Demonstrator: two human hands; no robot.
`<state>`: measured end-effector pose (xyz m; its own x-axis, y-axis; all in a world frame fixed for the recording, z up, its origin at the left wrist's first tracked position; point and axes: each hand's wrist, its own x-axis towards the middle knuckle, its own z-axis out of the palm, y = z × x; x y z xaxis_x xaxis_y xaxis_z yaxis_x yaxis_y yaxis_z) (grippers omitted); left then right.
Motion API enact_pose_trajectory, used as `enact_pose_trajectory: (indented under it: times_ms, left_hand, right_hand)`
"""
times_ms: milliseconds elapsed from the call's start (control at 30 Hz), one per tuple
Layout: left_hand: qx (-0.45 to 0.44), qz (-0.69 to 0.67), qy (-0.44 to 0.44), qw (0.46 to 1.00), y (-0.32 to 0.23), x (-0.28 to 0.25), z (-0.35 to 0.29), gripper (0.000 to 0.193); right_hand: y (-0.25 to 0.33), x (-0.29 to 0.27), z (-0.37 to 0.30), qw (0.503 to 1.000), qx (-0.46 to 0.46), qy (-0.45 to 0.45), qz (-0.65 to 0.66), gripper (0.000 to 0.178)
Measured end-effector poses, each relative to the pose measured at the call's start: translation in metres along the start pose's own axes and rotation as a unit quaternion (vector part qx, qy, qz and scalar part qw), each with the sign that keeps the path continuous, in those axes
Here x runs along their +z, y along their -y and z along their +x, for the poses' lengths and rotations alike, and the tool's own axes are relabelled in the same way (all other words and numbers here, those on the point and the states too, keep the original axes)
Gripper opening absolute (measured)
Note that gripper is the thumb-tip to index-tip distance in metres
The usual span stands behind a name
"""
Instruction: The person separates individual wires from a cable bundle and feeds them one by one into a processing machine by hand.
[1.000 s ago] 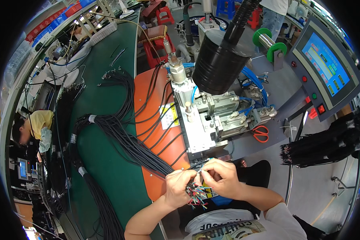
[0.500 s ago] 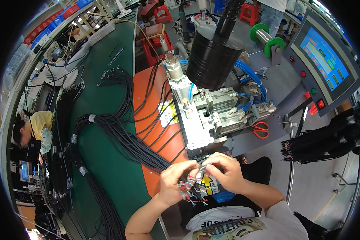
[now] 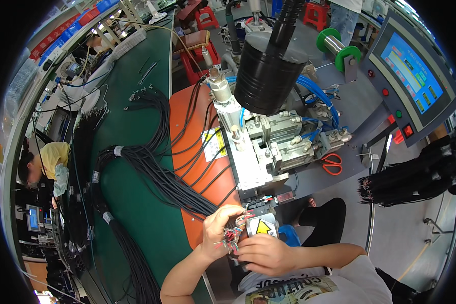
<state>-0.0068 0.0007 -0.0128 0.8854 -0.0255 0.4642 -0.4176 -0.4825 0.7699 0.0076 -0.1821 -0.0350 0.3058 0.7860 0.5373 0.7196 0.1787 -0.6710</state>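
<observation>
Below the metal press, left hand and right hand both pinching thin frayed coloured wires.

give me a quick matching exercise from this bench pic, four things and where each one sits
Things:
1. scissors
2. left hand
3. green spool
4. touch screen

Places:
a. on the sloped panel at far right
b. on the grey machine top, right of the metal press
c. behind the black drum, top of view
d. pinching a fan of coloured wire ends

Pairs: 1-b, 2-d, 3-c, 4-a
</observation>
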Motion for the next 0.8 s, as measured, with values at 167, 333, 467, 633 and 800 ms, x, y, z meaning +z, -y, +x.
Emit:
enact_pose_trajectory:
  times_ms: [167,333,467,633,800]
  left_hand:
    - [-0.045,-0.044,-0.001,0.998,-0.003,-0.002,0.001,0.011]
    - [0.022,0.004,0.010,1.000,-0.003,-0.001,0.006,0.023]
    - [0.037,0.044,0.023,0.998,-0.001,-0.002,0.007,0.037]
    - [0.069,0.061,0.026,0.995,-0.005,0.001,0.009,0.027]
    - [0.080,0.069,0.046,0.993,-0.003,0.005,0.002,0.019]
  right_hand:
    - [-0.006,-0.020,0.008,0.970,0.145,-0.164,0.106,0.028]
    - [-0.020,-0.038,0.027,0.892,0.268,-0.206,0.299,0.030]
    - [-0.029,-0.039,0.026,0.921,0.230,-0.183,0.256,0.019]
    - [-0.023,-0.050,0.032,0.820,0.354,-0.152,0.424,0.011]
    - [-0.018,-0.035,0.032,0.947,0.263,-0.154,0.103,0.020]
